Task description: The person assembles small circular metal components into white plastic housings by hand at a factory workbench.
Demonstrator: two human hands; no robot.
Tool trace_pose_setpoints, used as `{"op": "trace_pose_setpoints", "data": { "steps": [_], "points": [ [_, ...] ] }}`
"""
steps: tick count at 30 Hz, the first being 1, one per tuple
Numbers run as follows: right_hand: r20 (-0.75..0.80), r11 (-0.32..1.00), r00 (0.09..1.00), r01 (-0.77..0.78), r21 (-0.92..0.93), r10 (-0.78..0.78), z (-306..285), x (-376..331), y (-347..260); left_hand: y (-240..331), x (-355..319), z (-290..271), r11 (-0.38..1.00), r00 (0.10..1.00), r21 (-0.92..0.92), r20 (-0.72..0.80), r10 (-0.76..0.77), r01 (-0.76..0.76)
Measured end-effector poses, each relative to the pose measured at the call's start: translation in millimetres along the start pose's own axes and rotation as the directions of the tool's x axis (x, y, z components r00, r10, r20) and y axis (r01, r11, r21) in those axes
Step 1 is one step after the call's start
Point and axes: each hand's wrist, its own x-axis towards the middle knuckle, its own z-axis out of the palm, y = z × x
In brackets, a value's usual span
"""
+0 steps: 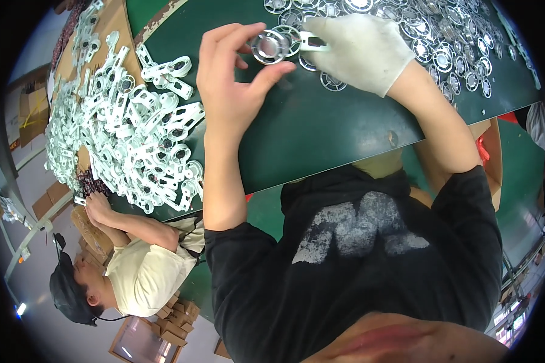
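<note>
My bare left hand (229,81) has its fingers and thumb curled around a round chrome ring cover (270,47) with a see-through centre. In a white glove, my right hand (363,53) grips a pale white plastic piece (312,42) with a slot in it. A round frame at that piece's end meets the ring cover, so the two look touching or overlapping. The glove hides the rest of the white piece. Just below the glove, a loose chrome ring (333,82) lies on the green tabletop (321,136).
Many chrome rings (442,57) are spread over the far right. On the left a large heap of white plastic parts (139,139) covers the table. Beyond it a co-worker (145,260) in a cap handles small parts. A cardboard box (495,163) stands beside the table's right edge.
</note>
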Motion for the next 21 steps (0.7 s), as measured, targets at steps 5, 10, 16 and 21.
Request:
{"op": "trace_pose_setpoints", "data": {
  "steps": [5,10,16,21],
  "points": [
    [-0.062,0.995,0.993,0.099,0.015,-0.097,7.8,-3.3,0.1,3.2,-4.1,12.0,0.997,1.000,0.073,0.019,0.022,-0.024],
    [-0.135,0.991,0.983,0.130,0.012,-0.127,7.3,-2.7,0.2,1.1,-3.1,11.2,1.000,1.000,-0.012,-0.014,-0.022,0.022],
    [-0.213,0.975,0.958,0.211,0.072,-0.191,7.4,-0.9,1.6,2.6,-5.9,14.6,0.992,0.998,-0.106,-0.010,-0.066,0.065],
    [0.186,0.763,0.980,-0.067,0.643,-0.071,-10.9,1.3,-0.7,6.1,-5.3,11.3,0.999,0.997,-0.042,-0.080,0.019,-0.022]
  ]
}}
